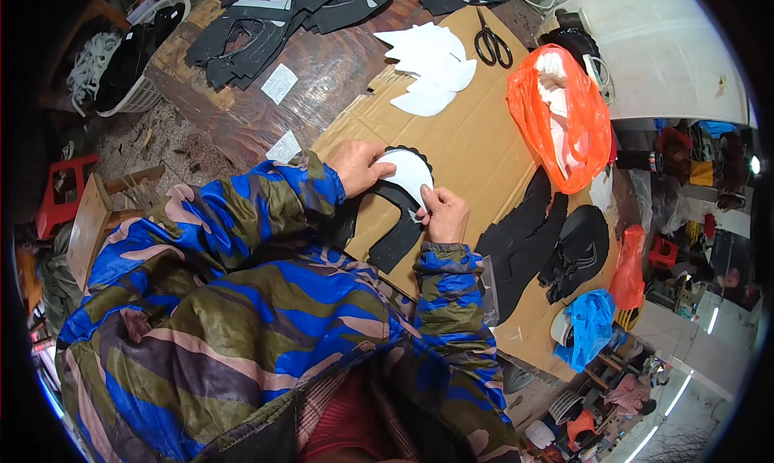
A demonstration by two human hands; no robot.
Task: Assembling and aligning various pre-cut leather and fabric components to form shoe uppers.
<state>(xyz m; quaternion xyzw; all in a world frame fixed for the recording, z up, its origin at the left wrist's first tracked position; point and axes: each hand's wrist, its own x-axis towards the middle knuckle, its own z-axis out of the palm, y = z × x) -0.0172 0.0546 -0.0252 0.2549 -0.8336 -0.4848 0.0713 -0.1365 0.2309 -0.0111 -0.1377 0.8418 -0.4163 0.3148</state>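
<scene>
A white crescent-shaped piece [409,171] lies over the rounded end of a black curved piece [395,245] that looks like a shoe upper; its black scalloped edge shows along the far side. My left hand [355,166] grips the white piece at its left end, thumb on top and fingers at the far edge. At the right lower tip, my right hand [445,215] pinches the same white piece between thumb and fingers. Both hands are just above the cardboard [476,173] on the table. The fingertips underneath are hidden.
Black scissors [492,45] and a stack of white cut pieces [431,68] lie beyond my hands. An orange plastic bag [520,100] holding white pieces stands right of them. Black pieces [520,237] lie to the right, more black uppers [242,48] at the far left. A blue bag [588,330] sits farther right.
</scene>
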